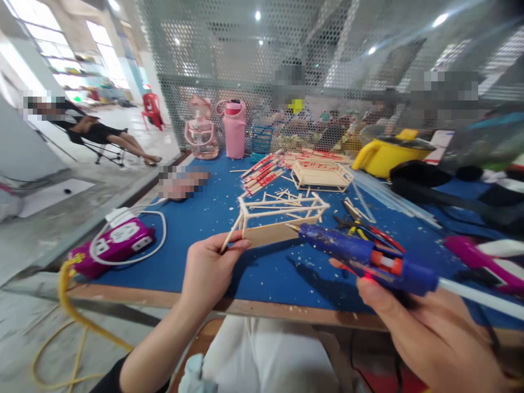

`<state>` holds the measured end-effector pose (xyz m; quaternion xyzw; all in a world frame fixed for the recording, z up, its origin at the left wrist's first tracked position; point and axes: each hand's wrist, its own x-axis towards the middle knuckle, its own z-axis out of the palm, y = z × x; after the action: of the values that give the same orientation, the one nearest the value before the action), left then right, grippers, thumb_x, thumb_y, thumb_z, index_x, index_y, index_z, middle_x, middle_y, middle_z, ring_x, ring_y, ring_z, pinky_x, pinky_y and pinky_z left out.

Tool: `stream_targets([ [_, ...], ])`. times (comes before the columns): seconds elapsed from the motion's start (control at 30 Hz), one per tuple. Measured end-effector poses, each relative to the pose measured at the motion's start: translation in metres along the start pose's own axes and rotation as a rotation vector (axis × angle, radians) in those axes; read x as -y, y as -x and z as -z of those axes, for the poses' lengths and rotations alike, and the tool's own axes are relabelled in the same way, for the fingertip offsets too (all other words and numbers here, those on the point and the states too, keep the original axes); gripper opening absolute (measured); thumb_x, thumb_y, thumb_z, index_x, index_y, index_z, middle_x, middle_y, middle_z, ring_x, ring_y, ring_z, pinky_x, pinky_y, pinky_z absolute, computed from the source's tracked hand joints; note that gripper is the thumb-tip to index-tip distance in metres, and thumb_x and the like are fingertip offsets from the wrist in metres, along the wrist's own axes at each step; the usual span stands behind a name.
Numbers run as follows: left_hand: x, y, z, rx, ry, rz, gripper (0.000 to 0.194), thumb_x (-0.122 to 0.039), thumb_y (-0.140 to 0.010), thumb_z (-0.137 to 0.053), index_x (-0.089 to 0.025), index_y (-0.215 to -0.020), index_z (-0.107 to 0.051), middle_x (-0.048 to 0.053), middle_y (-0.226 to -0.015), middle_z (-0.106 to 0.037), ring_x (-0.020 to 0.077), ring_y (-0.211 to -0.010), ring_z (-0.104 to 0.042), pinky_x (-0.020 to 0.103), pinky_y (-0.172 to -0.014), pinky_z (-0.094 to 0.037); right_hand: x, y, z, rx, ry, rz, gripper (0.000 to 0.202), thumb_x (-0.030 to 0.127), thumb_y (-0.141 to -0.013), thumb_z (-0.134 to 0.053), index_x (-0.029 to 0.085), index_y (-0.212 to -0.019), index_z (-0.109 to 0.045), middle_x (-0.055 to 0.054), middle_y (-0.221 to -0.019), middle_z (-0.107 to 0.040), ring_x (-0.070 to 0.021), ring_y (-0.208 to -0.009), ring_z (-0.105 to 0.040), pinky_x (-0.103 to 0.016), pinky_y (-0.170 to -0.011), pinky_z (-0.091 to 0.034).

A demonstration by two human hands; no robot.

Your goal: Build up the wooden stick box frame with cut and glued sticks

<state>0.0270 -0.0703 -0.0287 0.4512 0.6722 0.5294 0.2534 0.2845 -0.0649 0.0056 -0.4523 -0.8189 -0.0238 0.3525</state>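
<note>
My left fingers [239, 243] pinch the stick frame [282, 210] — long rails up; right hand [426, 322] grips the glue gun [360, 254] | far: tray-like piece [321, 177] looks built — loose sticks [262, 177] unused

A black sleeve [109, 379] shows on the left arm, and loose white clothing [268, 357] covers the lap.
</note>
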Motion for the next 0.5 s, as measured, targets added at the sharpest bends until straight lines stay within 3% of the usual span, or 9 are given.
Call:
stream_targets([
  [0.17, 0.002, -0.001, -0.001, 0.01, 0.056, 0.018, 0.016, -0.026, -0.071, -0.07, -0.02, -0.084, -0.077, 0.0, -0.084, -0.077, 0.0195, -0.08, -0.071, 0.025, -0.072, -0.053, 0.022, -0.012, -0.022, 0.047, -0.166, 0.01, 0.025, 0.039, -0.089, -0.05, 0.022, -0.089, -0.068, -0.004, -0.09, -0.074, -0.0226, -0.093, -0.069, -0.03, -0.084, -0.055],
  [0.5, 0.008, -0.001, -0.001, 0.035, 0.061, -0.068, 0.014, -0.026, -0.074, -0.069, -0.023, -0.086, -0.076, -0.001, -0.086, -0.077, 0.0181, -0.083, -0.07, 0.024, -0.075, -0.052, 0.034, -0.018, -0.033, 0.07, -0.24, 0.01, 0.031, 0.039, -0.089, -0.048, 0.02, -0.076, -0.068, -0.008, -0.074, -0.073, -0.0225, -0.076, -0.07, -0.033, -0.081, -0.056],
])
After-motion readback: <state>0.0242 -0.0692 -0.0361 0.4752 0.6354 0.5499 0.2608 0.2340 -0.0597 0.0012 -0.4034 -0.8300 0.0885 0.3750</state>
